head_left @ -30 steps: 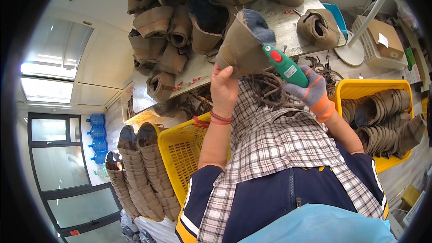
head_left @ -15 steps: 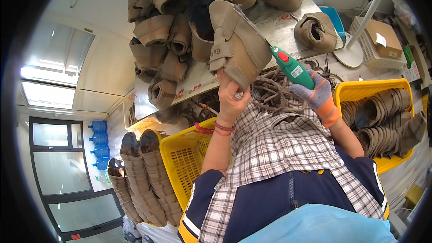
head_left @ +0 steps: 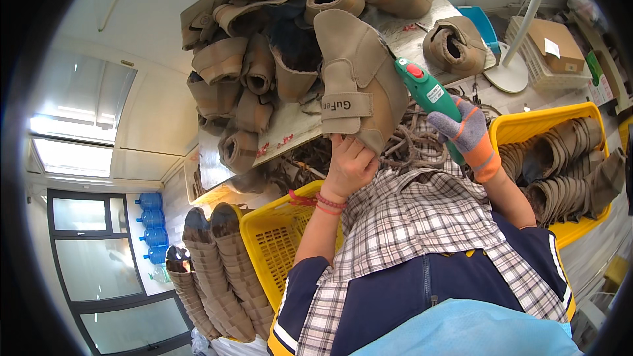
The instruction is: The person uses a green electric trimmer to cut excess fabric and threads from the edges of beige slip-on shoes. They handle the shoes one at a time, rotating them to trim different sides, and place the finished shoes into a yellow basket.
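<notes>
My bare left hand (head_left: 353, 166) pinches the lower end of a tan shoe upper (head_left: 372, 102), held upright with its strap side toward me. My right hand (head_left: 467, 137), in a grey and orange glove, is wrapped round a green hand-held electric tool (head_left: 425, 89) with a red button. The tool's thin dark tip is at the upper's right edge; whether it touches cannot be made out. Trimmed grey-brown strips (head_left: 415, 145) lie in a tangle below the upper, over my checked apron (head_left: 422, 217).
Fleece-lined uppers (head_left: 257, 59) are heaped on the worktable (head_left: 290, 128); another rolled upper (head_left: 455, 46) lies at its right. A yellow basket (head_left: 264, 240) stands left, beside tall stacks of uppers (head_left: 214, 264). Another yellow basket (head_left: 547, 115) on the right holds nested uppers.
The upper has turned so its strap side faces me more fully, and it sits slightly lower. My left hand has shifted right and down with it. The tool stays by its right edge.
</notes>
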Motion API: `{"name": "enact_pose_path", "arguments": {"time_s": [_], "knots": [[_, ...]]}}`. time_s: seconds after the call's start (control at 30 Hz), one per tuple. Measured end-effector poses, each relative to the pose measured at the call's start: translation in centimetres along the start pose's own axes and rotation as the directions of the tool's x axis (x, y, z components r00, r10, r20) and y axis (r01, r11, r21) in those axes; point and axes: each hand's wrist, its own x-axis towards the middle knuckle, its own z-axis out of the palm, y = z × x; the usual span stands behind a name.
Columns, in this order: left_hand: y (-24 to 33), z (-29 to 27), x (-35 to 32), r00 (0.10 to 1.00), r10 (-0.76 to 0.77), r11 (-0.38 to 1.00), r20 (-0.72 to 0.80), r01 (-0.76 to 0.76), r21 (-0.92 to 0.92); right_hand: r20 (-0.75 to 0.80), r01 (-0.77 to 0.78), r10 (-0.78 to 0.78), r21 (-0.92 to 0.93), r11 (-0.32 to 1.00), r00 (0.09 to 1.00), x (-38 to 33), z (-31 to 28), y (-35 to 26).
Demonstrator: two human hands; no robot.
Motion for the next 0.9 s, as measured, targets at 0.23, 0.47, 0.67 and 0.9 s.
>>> {"name": "enact_pose_path", "arguments": {"time_s": [0.23,0.47,0.67,0.9], "knots": [[0.4,0.6,-1.2,0.996,0.042,0.999,0.073,-0.044,0.016,0.009,-0.051,0.050,0.065,0.997,0.999,0.0,-0.3,-0.9],[1.3,-0.1,-2.6,0.998,-0.001,0.998,0.067,0.006,-0.063,-0.051,-0.018,0.024,0.119,0.993,0.998,1.2,-1.5,-1.7],[-7.6,-9.3,6.7,0.900,-0.222,0.974,-0.375,0.188,-0.125,-0.119,-0.013,0.020,0.055,0.998,0.993,0.1,-2.9,-0.2],[-26.1,-22.0,26.0,0.641,-0.591,0.627,-0.490,-0.018,-0.779,-0.117,-0.010,0.025,0.131,0.991,0.993,-1.8,-3.2,1.5]]}}
